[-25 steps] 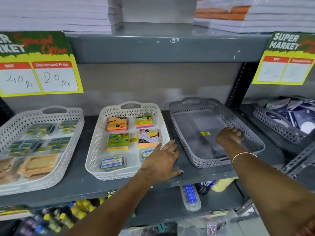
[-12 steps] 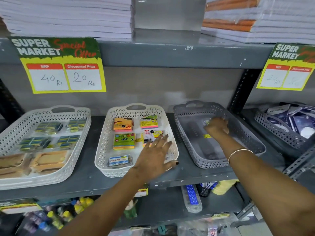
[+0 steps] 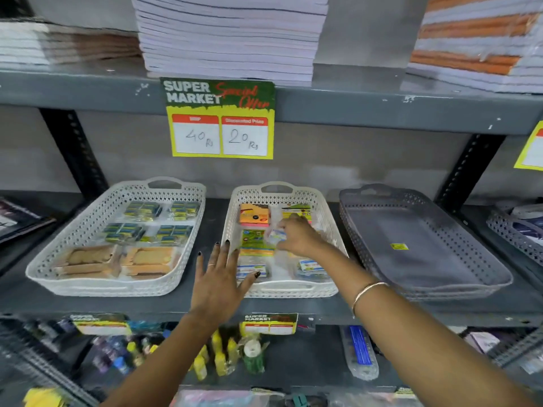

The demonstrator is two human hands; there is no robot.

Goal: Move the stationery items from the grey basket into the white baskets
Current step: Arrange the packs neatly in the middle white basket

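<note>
The grey basket (image 3: 482, 259) stands on the shelf at the right; only a yellow sticker (image 3: 399, 246) shows on its floor. The middle white basket (image 3: 329, 218) holds sticky-note packs and small clear boxes. My right hand (image 3: 296, 235) hovers over its centre, fingers closed on a small clear packet (image 3: 275, 235). My left hand (image 3: 219, 277) is spread flat with fingers apart, over the front left rim of that basket and the shelf. The left white basket (image 3: 97, 218) holds wrapped eraser packs and tan packets.
A price sign (image 3: 220, 118) hangs from the upper shelf, which carries stacks of notebooks (image 3: 229, 33). Another grey basket (image 3: 517, 230) sits at the far right. The lower shelf (image 3: 293, 365) holds glue bottles and packets.
My right hand left the grey basket and moved left over the middle white basket, carrying the small packet. My left hand stayed spread by the basket's front left corner. The camera view swung left.
</note>
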